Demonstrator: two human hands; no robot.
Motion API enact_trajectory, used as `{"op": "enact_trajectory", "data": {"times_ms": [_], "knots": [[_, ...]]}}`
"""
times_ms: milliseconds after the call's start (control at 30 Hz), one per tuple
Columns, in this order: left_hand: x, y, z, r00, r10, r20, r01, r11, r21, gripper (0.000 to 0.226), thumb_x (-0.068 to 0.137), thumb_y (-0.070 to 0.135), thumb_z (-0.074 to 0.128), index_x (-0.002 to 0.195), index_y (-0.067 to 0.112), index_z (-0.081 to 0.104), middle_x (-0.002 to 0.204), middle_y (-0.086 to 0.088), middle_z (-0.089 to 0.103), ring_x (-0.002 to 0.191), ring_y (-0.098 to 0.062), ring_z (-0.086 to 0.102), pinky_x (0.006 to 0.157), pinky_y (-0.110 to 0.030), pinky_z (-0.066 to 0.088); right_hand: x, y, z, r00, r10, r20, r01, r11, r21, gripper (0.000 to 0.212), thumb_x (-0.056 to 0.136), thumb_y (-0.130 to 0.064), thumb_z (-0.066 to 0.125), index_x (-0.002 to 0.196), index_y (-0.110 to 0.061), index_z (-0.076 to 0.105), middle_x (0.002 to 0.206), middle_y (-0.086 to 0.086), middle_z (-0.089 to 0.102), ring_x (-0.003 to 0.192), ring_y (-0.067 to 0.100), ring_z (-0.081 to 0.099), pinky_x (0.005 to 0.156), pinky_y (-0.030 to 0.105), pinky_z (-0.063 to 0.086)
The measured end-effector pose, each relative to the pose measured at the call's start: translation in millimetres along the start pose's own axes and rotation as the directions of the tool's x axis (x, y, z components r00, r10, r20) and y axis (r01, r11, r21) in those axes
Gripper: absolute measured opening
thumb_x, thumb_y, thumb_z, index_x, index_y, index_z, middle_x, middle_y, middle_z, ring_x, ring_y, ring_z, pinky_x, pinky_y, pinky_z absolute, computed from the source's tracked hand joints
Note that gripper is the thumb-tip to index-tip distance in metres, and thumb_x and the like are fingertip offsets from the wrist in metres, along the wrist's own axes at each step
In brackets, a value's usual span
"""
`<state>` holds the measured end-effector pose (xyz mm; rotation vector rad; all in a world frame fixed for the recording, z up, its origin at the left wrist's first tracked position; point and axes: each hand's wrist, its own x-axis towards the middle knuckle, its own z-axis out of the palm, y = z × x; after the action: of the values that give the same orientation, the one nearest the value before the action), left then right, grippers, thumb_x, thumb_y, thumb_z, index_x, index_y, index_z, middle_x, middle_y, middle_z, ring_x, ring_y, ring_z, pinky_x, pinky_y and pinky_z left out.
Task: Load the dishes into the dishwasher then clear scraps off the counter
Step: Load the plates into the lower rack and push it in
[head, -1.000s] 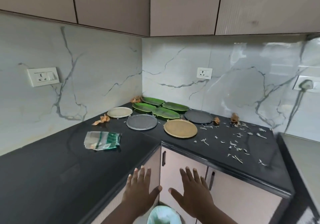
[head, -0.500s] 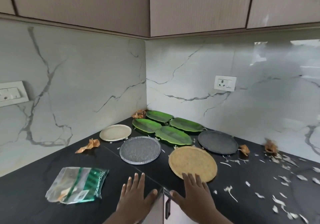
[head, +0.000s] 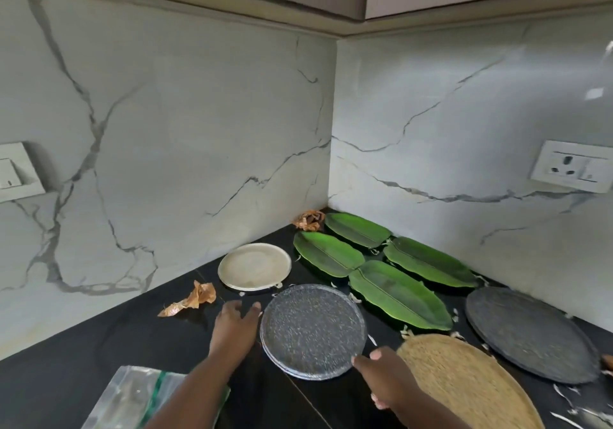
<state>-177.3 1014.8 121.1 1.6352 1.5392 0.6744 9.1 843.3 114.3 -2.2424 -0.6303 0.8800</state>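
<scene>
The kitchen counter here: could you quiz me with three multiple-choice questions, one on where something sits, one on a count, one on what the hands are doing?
1. Where is the cream plate?
A. left of the green leaf plates, near the left wall
B. on the woven mat
C. under the socket

2. How many green leaf plates are there?
A. two
B. four
C. six

3. What are the hands doing?
A. both gripping the plastic bag
B. resting flat on the cream plate
C. left hand and right hand at opposite edges of the speckled grey plate

Answers: 1 A, it sits by the left wall beside the leaf plates. 2 B, four lie in the corner. 3 C, fingers reach that plate's rim on either side.
</scene>
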Motion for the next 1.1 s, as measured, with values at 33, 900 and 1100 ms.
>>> {"op": "enact_trajectory", "data": {"times_ms": [33, 900, 1100], "knots": [[20.9, 3.1, -2.4, 0.999, -0.051, -0.005, 0.05, 0.998, -0.047, 0.053, 0.089, 0.043, 0.057, 0.128, 0.007, 0.049, 0.111, -0.011, 0.061, 0.099, -0.027, 0.059, 0.079, -0.033, 0.044, 8.8, -5.6, 2.1, 0.999, 0.054, 0.003, -0.054, 0.996, 0.07, 0.03, 0.083, -0.033, 0.061, 0.094, -0.007, 0.052, 0.07, 0.001, 0.049, 0.055, 0.02, 0.056, 0.049, 0.023, 0.04], [185.8, 25.0, 19.5, 0.829, -0.554, 0.081, 0.465, 0.602, -0.649, 0.021, 0.085, 0.005, 0.053, 0.106, 0.005, 0.052, 0.077, -0.008, 0.054, 0.062, -0.015, 0.05, 0.055, -0.023, 0.042, 84.6, -47.0, 0.0, 0.956, 0.25, 0.154, -0.293, 0.846, 0.446, 0.014, 0.089, -0.007, 0.053, 0.099, 0.001, 0.058, 0.089, 0.019, 0.062, 0.068, 0.031, 0.062, 0.054, 0.035, 0.055], [136.3, 31.7, 12.8, 0.867, -0.398, 0.301, 0.435, 0.31, -0.845, 0.022, 0.083, 0.003, 0.058, 0.103, 0.011, 0.055, 0.079, -0.002, 0.054, 0.067, -0.011, 0.052, 0.058, -0.022, 0.045, 71.2, -44.0, -17.0, 0.949, 0.122, 0.291, -0.296, 0.664, 0.687, 0.025, 0.083, 0.002, 0.052, 0.107, 0.004, 0.058, 0.086, 0.017, 0.061, 0.062, 0.026, 0.06, 0.049, 0.03, 0.054]]}}
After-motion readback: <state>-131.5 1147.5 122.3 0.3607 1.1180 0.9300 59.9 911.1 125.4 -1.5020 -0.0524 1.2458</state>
